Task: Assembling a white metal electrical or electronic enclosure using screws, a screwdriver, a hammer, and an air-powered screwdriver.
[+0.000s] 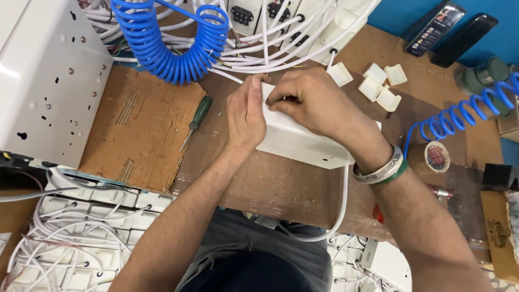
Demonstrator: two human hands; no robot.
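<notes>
At 3 o'clock lies a round tape roll with a red-blue label. The left hand and the right hand both grasp the plain white rectangular box, its white cable leaving at 6 o'clock.

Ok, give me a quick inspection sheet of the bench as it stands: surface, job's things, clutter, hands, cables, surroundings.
Surface: brown wooden bench, with a cardboard sheet at left.
Job's things: white plastic box flat on the bench, a white cord hanging from it.
Clutter: green-handled screwdriver, four white caps, tape roll.
Grippers: left hand grips the box's end; right hand presses its top edge with the fingers.
Cables: blue coiled hose; bundle of white cords.
Surroundings: white metal panel; white boxes stacked below.
</notes>
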